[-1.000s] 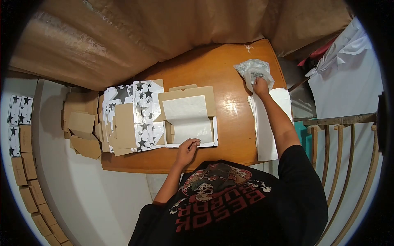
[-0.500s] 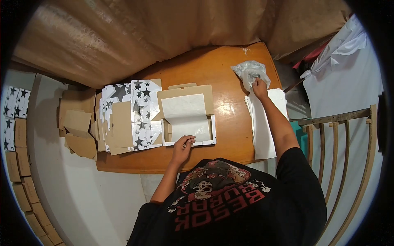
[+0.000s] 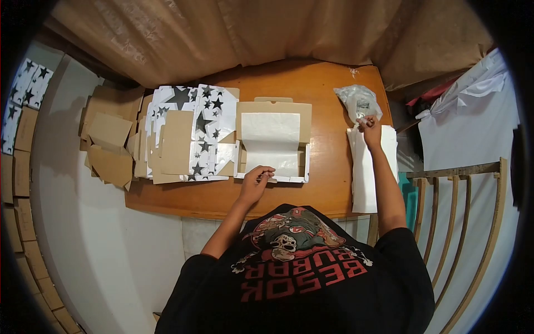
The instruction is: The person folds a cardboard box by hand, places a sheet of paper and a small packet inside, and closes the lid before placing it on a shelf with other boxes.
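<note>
An open cardboard box [image 3: 305, 167] stands in front of me with its lid raised, lined with a translucent white sheet [image 3: 271, 133]. My left hand [image 3: 257, 183] is at the box's front edge, its fingers curled together; whatever they may hold is hidden. To the right, my right hand [image 3: 371, 132] is pinched at the near side of a clear plastic bag [image 3: 356, 99] with small dark contents. Something small and pale shows at those fingertips, too small to name. Below that hand lies a stack of white sheets [image 3: 364, 178].
Left of the box are flattened star-printed boxes [image 3: 214, 119] and plain brown cardboard pieces [image 3: 114, 133]. More boxes [image 3: 25, 211] are stacked at the far left. A brown curtain [image 3: 267, 33] hangs behind the wooden table [image 3: 328, 195]; a wooden rack [image 3: 450, 172] stands at right.
My right hand has drawn back from inside the plastic bag to its near edge. My left hand stays by the box front. The whole view has shifted slightly.
</note>
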